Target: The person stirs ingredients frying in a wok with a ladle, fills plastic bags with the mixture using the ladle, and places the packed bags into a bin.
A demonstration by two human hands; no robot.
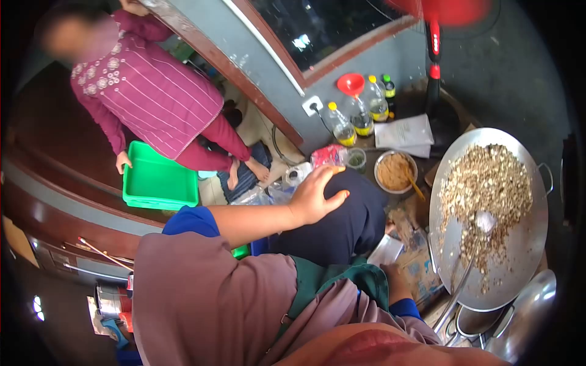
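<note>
My left hand (314,195) is over the dark-clothed knee (342,213), its thumb and fingers apart and nothing held. Low at my right side, my right hand (398,280) is partly hidden by the green apron (369,274); its fingers do not show clearly. Close to it is a shiny metal box-like thing (386,250). A large metal wok (452,268) on the right holds chopped pale and brown pieces (488,183). A long-handled ladle (467,268) rests in the wok, its head among the pieces.
A bowl (379,177) of orange-brown food holds a spoon. Several bottles (360,119) and a red funnel (351,84) stand by the wall. Another person (146,91) in maroon touches green trays (160,177). A fan pole (434,79) stands behind; a second metal pan (531,314) is lower right.
</note>
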